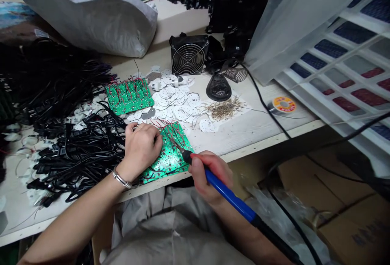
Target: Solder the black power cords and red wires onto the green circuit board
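My right hand (211, 175) grips a blue-handled soldering iron (228, 196), its tip pointing down at a green circuit board panel (170, 157) by the bench's front edge. Thin red wires (170, 133) rise from that panel. Over its left side rests my left hand (143, 143), fingers curled closed; what they hold, if anything, is hidden. A second green panel (129, 96) with red wires lies farther back, beside a heap of white round boards (175, 100). Black cords with plugs (88, 155) are piled left of my left hand.
A small fan (189, 55) stands at the back, near a dark soldering iron stand (218, 88). Brownish scraps (225, 108) lie before it. A solder spool (283, 105) sits at the right. Part drawers (341, 61) lean beyond; a white sack (100, 17) lies back left.
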Demonstrator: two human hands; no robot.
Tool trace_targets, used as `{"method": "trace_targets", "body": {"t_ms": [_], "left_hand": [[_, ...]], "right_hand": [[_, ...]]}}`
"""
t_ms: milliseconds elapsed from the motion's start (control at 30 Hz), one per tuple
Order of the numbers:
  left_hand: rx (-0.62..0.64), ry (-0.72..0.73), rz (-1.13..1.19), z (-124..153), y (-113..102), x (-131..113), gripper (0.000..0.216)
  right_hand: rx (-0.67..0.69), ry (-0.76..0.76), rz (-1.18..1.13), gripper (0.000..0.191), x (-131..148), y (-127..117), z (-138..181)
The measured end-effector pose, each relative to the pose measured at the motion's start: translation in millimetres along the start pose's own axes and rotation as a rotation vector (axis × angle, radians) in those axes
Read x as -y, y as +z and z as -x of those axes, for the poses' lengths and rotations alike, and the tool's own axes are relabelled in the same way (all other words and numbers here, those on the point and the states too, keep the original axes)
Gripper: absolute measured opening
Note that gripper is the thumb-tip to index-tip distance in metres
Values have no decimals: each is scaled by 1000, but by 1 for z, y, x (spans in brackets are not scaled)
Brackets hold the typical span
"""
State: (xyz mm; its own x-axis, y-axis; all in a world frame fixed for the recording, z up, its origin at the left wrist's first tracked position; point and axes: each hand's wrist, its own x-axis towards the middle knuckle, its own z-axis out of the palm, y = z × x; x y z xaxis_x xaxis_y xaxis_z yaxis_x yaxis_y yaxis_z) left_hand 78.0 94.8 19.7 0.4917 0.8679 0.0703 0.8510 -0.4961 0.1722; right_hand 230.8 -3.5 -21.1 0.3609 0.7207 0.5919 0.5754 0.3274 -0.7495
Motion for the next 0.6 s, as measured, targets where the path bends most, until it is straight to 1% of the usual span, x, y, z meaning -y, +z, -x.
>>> {"method": "trace_targets", "body": {"t_ms": [167,267,467,600], "left_hand": [[3,8,65,1,4,1,14],[-4,3,61,2,4,1,14],[-2,-50,28,2,5,-3,14],[4,-56,25,3,6,-2,15]], "right_hand": [[17,27,43,10,0,4,-1],[22,40,46,10,0,7,0],[9,-19,73,10,-1,12,1],[11,-47,74,10,-2,14,3]]}}
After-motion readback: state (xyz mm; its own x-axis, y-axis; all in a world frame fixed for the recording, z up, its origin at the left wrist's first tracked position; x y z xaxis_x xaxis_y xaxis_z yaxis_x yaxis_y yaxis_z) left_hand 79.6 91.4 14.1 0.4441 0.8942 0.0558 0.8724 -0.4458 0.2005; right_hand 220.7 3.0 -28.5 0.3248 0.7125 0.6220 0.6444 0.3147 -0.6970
